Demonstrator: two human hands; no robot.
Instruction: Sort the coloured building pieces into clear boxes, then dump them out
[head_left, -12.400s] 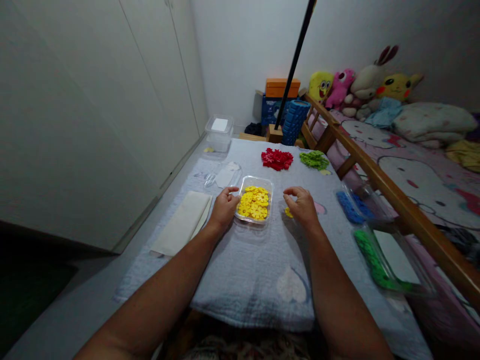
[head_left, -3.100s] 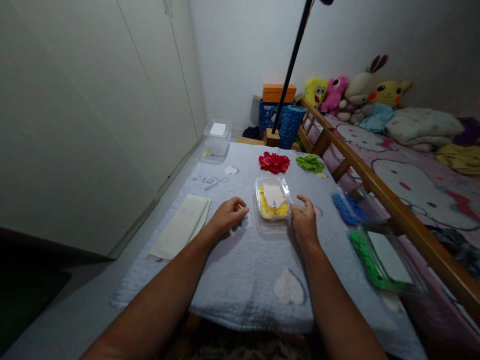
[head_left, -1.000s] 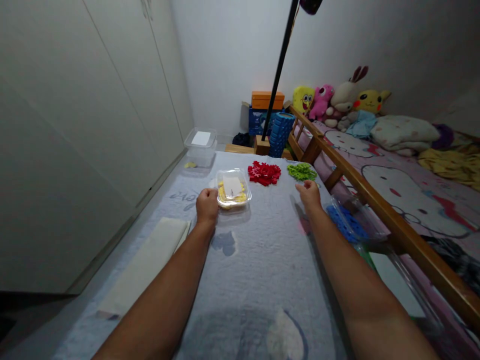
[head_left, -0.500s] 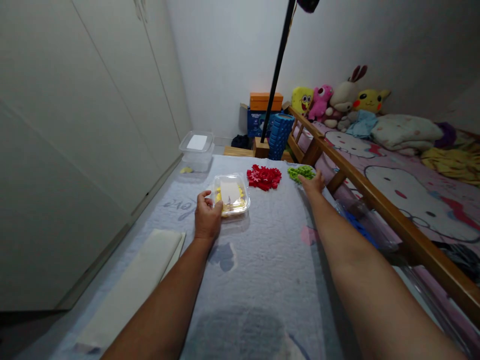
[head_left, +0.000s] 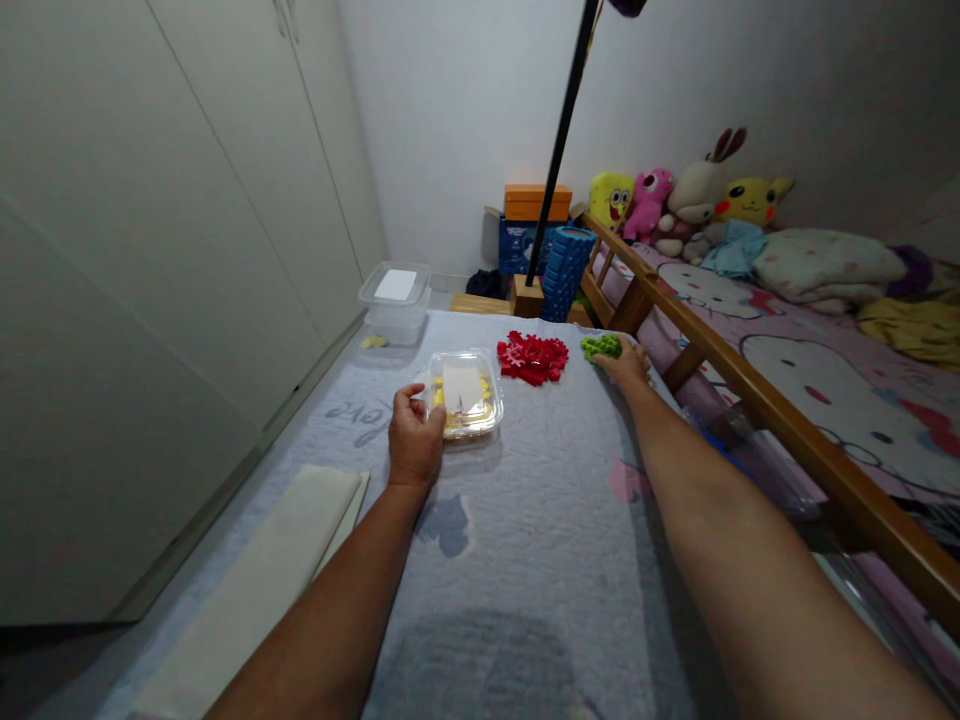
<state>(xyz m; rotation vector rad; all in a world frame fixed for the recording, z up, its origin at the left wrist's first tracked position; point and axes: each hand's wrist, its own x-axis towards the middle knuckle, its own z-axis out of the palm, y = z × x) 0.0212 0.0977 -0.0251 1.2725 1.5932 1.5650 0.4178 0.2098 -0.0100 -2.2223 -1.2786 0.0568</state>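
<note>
A clear plastic container with a closed lid and a white label stands mid-table, yellow pieces showing inside. My left hand grips its near left corner, thumb at the front and fingers curled by the left side. Farther off, at the table's far right, my right hand closes around a small heap of green plastic pieces; its fingertips are partly hidden. Between the container and the green heap lies a pile of red plastic pieces.
Stacked clear containers stand at the far left, a few yellow bits near them. A long cream-coloured flat thing lies along the left. A wooden bed rail borders the right side; a black pole rises behind the table.
My right hand has drawn the green pieces into a tighter heap. My left hand stays at the container. The whole view has shifted slightly.
</note>
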